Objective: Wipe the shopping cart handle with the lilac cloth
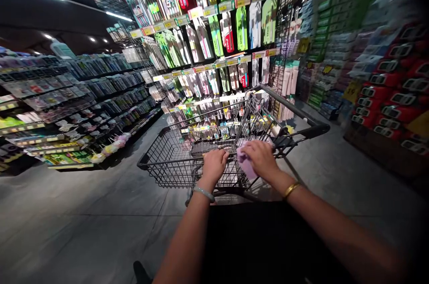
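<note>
A dark wire shopping cart (170,169) stands right in front of me, its black handlebar (291,110) off to the right. My left hand (213,165), below a pale green bangle, is closed over the cart's near side with curled fingers. Pinched in my right hand (263,159) is a light purple cloth (247,167), which hangs down against the cart's wires. A gold bracelet circles that wrist. Just beyond both hands, small items lie in the cart, too hidden to name.
Ahead rises a lit display rack (214,58) hung with packaged brushes or similar tools. Stocked shelves (110,83) run along the left. At right stand stacks of red packages (385,101). Grey concrete floor (110,226) lies around the cart.
</note>
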Motion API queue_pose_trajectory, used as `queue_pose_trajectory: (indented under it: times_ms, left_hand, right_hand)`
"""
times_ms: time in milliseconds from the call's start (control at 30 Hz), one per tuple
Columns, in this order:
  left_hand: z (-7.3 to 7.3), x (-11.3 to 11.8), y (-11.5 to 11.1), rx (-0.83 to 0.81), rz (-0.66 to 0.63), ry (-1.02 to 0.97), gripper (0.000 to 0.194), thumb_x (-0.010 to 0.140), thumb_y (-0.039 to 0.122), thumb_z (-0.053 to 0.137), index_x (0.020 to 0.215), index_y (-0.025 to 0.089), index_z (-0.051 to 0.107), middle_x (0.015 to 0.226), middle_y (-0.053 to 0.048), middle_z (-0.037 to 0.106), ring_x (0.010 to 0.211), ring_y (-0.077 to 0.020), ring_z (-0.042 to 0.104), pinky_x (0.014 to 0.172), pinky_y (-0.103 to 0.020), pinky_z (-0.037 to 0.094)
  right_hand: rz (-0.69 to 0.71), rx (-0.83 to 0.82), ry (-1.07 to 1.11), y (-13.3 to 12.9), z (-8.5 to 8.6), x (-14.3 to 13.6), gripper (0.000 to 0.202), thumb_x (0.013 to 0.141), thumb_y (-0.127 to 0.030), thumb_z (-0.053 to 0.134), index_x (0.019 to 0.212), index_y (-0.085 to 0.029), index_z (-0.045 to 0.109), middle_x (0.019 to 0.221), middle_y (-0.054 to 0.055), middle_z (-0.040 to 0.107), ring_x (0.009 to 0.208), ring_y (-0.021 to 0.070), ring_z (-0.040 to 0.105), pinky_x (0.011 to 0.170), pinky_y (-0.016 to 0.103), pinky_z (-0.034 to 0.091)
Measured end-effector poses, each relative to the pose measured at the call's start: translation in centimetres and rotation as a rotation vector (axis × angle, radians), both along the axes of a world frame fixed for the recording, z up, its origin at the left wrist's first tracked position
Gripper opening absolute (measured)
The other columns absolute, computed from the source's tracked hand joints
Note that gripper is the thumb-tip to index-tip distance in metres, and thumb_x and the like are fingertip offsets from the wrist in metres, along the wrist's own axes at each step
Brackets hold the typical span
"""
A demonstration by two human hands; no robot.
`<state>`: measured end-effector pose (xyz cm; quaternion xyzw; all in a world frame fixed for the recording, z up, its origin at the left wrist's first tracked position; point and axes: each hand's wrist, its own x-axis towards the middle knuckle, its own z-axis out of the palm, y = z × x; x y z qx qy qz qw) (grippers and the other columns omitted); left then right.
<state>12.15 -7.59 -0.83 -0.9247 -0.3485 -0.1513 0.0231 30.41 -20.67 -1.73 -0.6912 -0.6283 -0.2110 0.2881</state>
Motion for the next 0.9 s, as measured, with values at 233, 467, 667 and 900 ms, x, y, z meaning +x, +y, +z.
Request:
queue_pose_trajectory:
  times_ms: [233,467,667,900]
  left_hand:
    - [-0.1,-0.5,-0.1,-0.007,0.013,0.001,0.039,0.104,0.045,0.035,0.092,0.023,0.065,0.089,-0.005,0.069,0.091,-0.0215,0.060,0.079,-0.033,0.035]
    - [0.1,-0.6,-0.7,-0.005,0.015,-0.014,0.039,0.104,0.045,0.034,0.094,0.022,0.064,0.092,-0.006,0.069,0.093,-0.0226,0.059,0.081,-0.034,0.036]
    - [0.2,-0.4,-1.2,-0.018,0.024,-0.017,0.035,0.103,0.044,0.039,0.093,0.022,0.064,0.092,-0.006,0.069,0.094,-0.0230,0.060,0.082,-0.035,0.037]
    - [0.0,0.4,-2.1,-0.029,0.017,-0.066,0.029,0.102,0.033,0.041,0.095,0.020,0.066,0.096,-0.008,0.069,0.097,-0.0246,0.060,0.087,-0.038,0.039]
  right_hand:
    - [0.081,-0.060,-0.039,0.0,0.3,-0.2,0.023,0.096,-0.020,0.051,0.109,-0.026,0.069,0.121,0.007,0.063,0.109,0.0223,0.046,0.092,0.036,0.031]
    - [0.129,0.017,-0.062,1.3,-0.9,-2.7,0.025,0.095,-0.023,0.054,0.117,-0.027,0.067,0.127,0.007,0.062,0.122,0.0255,0.042,0.105,0.041,0.029]
    - [-0.042,-0.139,-0.053,-0.2,0.4,-0.4,0.042,0.090,-0.032,0.062,0.129,-0.019,0.058,0.117,0.013,0.063,0.102,0.0253,0.055,0.088,0.037,0.037]
    - [-0.097,-0.205,-0.126,1.8,0.4,-4.1,0.037,0.095,-0.024,0.053,0.131,-0.025,0.059,0.115,0.011,0.064,0.096,0.0242,0.056,0.083,0.037,0.031]
